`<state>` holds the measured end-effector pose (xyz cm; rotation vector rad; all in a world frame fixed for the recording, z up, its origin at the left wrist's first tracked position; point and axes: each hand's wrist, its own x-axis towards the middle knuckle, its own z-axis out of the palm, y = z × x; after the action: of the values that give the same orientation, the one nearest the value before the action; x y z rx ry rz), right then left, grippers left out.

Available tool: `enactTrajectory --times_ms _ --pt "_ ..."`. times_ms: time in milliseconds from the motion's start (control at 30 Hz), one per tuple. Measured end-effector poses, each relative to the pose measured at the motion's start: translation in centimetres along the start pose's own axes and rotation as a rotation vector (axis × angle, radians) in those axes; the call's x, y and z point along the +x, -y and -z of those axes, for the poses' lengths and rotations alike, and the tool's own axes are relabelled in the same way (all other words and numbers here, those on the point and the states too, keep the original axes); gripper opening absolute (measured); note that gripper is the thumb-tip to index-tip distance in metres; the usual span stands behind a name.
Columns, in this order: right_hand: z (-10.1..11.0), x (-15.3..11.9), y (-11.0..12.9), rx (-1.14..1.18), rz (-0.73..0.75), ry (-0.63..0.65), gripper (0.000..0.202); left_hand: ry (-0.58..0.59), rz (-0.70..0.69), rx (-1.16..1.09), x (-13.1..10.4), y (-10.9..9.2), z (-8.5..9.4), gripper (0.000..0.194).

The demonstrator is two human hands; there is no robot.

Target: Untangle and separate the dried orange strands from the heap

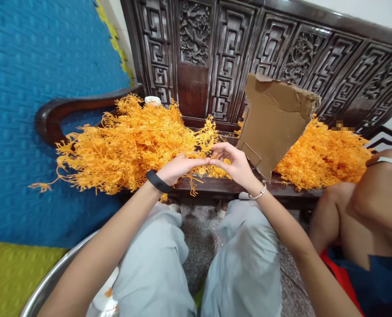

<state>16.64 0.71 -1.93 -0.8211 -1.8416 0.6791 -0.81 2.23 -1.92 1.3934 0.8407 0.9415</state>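
My left hand, with a black band at its wrist, and my right hand, with a silvery bracelet, meet in front of me, thumb tips close together. Between them is an orange branching plastic sprig, its thin arms sticking up past my fingers. Both hands are closed on it, though the exact grip is partly hidden by my fingers. A big heap of similar orange sprigs lies just left of my hands on the dark wooden bench. A few strands hang over the front edge below my left hand.
An upright brown cardboard piece stands right of my hands, before a second orange heap. Another person's arm and knees are at far right. Blue padded matting covers the left side; a metal basin sits lower left.
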Motion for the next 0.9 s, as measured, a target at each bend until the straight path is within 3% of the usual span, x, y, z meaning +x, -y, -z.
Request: enactTrajectory --times_ms 267,467,533,767,900 --pt "0.2 0.2 0.1 0.229 -0.131 -0.010 0.026 0.017 -0.009 0.059 -0.7 -0.5 0.3 0.032" --pt "0.9 0.5 0.2 0.491 -0.288 0.019 0.023 -0.153 -0.140 0.149 -0.7 -0.7 0.3 0.019" --pt "0.9 0.6 0.1 0.539 -0.369 0.035 0.026 -0.134 -0.174 0.137 -0.8 -0.9 0.1 0.016" --pt "0.2 0.7 -0.4 0.385 -0.443 0.132 0.022 -0.108 -0.107 0.005 -1.1 -1.0 -0.5 0.023" --pt "0.1 0.6 -0.6 0.304 -0.409 0.118 0.024 -0.100 -0.094 0.077 -1.0 -0.4 -0.4 0.030"
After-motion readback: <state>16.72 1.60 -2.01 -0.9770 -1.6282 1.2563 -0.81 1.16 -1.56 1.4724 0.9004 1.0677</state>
